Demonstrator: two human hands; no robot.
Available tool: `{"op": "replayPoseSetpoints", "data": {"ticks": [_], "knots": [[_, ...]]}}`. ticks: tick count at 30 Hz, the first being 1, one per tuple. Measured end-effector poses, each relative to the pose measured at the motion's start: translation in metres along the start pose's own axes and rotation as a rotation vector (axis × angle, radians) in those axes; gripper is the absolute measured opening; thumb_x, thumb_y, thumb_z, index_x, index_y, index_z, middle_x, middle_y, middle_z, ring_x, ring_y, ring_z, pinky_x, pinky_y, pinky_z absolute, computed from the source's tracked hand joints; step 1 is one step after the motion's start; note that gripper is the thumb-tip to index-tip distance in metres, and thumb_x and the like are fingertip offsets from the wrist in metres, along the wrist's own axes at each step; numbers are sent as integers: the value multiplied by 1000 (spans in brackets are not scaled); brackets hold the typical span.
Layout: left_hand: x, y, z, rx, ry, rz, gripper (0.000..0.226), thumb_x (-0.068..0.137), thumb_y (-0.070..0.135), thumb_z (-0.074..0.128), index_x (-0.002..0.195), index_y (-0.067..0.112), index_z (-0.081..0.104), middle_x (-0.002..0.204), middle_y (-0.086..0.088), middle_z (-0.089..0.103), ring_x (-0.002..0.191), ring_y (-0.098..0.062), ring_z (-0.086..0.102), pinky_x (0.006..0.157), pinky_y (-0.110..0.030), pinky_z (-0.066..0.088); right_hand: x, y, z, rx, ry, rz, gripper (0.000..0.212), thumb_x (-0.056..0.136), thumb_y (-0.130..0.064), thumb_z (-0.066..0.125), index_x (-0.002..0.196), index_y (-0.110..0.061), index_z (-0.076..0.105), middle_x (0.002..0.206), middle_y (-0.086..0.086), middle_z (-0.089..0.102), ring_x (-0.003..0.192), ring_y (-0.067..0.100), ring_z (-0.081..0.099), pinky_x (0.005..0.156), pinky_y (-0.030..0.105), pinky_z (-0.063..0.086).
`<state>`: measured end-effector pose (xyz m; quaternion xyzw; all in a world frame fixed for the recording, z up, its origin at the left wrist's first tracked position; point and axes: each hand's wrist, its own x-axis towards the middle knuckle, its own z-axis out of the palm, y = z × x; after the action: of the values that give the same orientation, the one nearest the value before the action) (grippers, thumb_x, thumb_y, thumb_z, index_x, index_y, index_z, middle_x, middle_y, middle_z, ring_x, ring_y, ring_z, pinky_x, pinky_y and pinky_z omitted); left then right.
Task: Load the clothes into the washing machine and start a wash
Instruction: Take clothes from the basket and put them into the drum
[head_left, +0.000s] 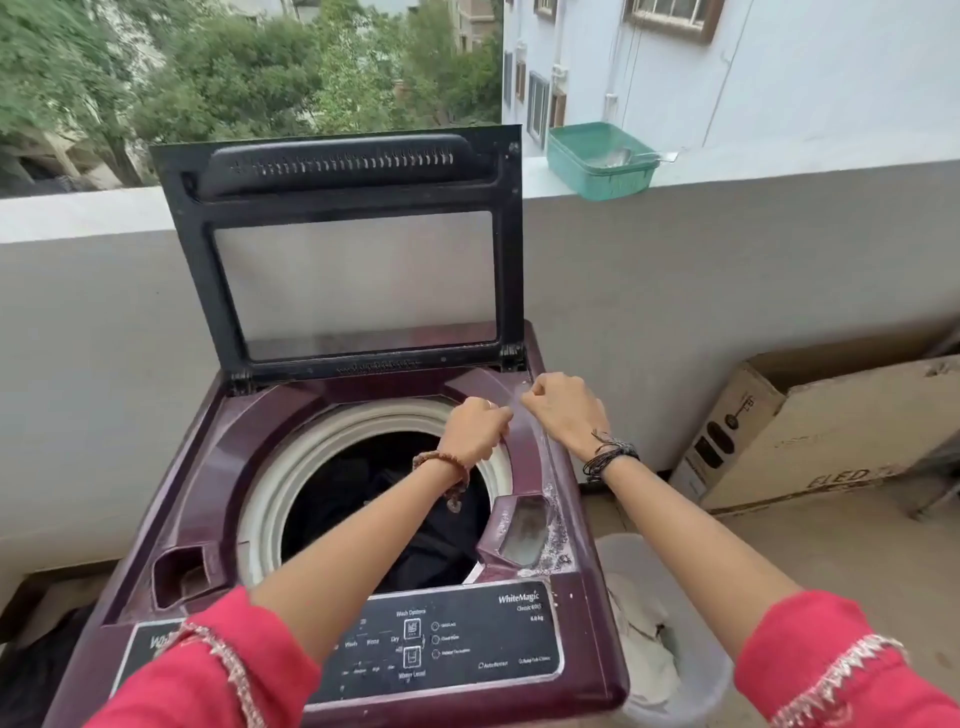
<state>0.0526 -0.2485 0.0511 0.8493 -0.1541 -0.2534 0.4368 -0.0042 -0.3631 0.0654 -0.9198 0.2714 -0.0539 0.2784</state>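
The washing machine (363, 519) is a maroon top-loader standing against a grey balcony wall (675, 291), its lid (343, 249) propped upright at the far side. Dark clothes (395, 514) already lie inside the drum, low and in shadow; how many pieces there are cannot be told.

Both of the person's hands hover over the far right corner of the machine's top, close together. The left hand (475, 428) has its fingers curled, and so does the right hand (563, 410). A faint, pale, thin thing seems to run between them, perhaps a sachet or a strip being torn, but it is too blurred to tell whether they pinch anything.

The clothes look soft and limp, light when dry, likely to sag and trail from any grip; they are best taken by a bunched handful and dropped straight down through the white drum ring (291, 467). The lid looks stiff and hinged, best lowered by its top edge.

The machine's deck is hard glossy plastic, dusted with white residue around the detergent tray (524, 530) on the right. The control panel (441, 644) lies nearest. To the right a pale bin (675, 686) stands on the floor, beyond it a cardboard box (810, 436). A green tub (602, 161) sits on the wall's ledge, with trees and buildings beyond.
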Motion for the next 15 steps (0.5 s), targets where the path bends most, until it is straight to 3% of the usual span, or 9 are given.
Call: {"op": "replayPoseSetpoints", "data": {"ticks": [3, 6, 9, 11, 13, 15], "knots": [[3, 39, 54, 34, -46, 17, 30, 81, 13, 50, 51, 13, 50, 47, -1, 48, 44, -19, 46, 46, -22, 36, -8, 65, -33, -19, 12, 123, 24, 84, -29, 50, 88, -12, 68, 99, 12, 68, 95, 34, 61, 69, 29, 37], [2, 67, 116, 81, -189, -35, 28, 83, 12, 49, 55, 12, 51, 47, -2, 49, 34, -12, 47, 34, -12, 33, -23, 133, -57, -11, -28, 247, 25, 84, -27, 51, 87, -8, 67, 106, 14, 68, 97, 35, 61, 71, 30, 41], [2, 87, 183, 144, -354, -107, 26, 86, 8, 47, 61, 7, 53, 43, -3, 55, 26, -10, 48, 38, -15, 40, -36, 195, -73, -2, -57, 337, 26, 85, -28, 52, 90, -8, 69, 106, 16, 68, 98, 36, 62, 76, 32, 44], [5, 90, 221, 152, -365, -138, 21, 87, 6, 44, 72, -1, 58, 58, -12, 63, 41, -19, 59, 50, -25, 50, -42, 227, -78, 17, -92, 384, 24, 85, -27, 53, 89, -10, 70, 105, 16, 68, 98, 35, 61, 76, 31, 44], [9, 86, 258, 194, -350, -161, 26, 87, 7, 44, 95, -9, 62, 88, -23, 69, 74, -32, 68, 74, -39, 57, -45, 257, -79, 32, -141, 420, 23, 84, -26, 55, 90, -10, 70, 105, 17, 68, 99, 35, 61, 78, 32, 46], [12, 75, 289, 269, -342, -182, 33, 88, 11, 44, 109, -8, 62, 108, -26, 66, 100, -37, 65, 89, -45, 53, -45, 284, -75, 41, -185, 437, 23, 84, -24, 55, 94, -11, 71, 107, 17, 68, 100, 35, 62, 80, 33, 47]]}}
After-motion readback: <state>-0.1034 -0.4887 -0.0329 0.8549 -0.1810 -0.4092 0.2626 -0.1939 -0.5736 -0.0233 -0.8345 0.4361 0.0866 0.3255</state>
